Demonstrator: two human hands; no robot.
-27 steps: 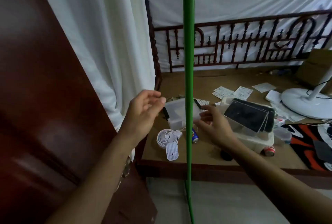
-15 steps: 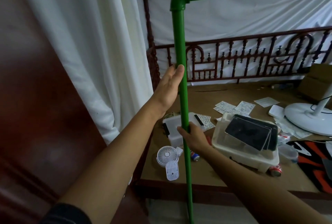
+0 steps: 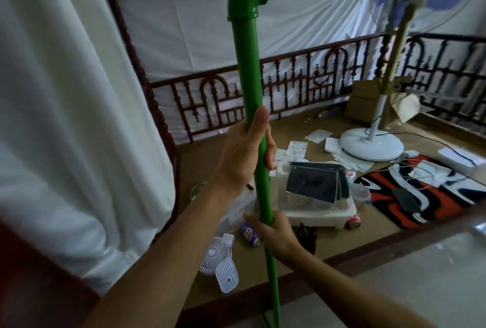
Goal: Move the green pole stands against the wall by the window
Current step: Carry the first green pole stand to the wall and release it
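A green pole stand (image 3: 248, 69) rises upright in the middle of the head view, with an elbow joint at the top and a horizontal green bar running off to the right. My left hand (image 3: 243, 154) is wrapped around the upright pole at mid-height, thumb pointing up. Lower down, my right hand (image 3: 273, 233) grips the same pole from the right. The pole's foot runs out of view at the bottom edge.
A wooden bed platform (image 3: 323, 254) with a carved dark rail (image 3: 294, 83) lies just beyond the pole, cluttered with a white plastic bin (image 3: 315, 212), a small desk fan (image 3: 215, 256), cans, papers and a standing fan's base (image 3: 372, 144). White curtain (image 3: 65, 117) hangs at left; pale floor at lower right.
Both hands went from open beside the pole to gripping it, the left closing fully since half a second ago. The view has tilted up and swung right, showing the elbow and top bar.
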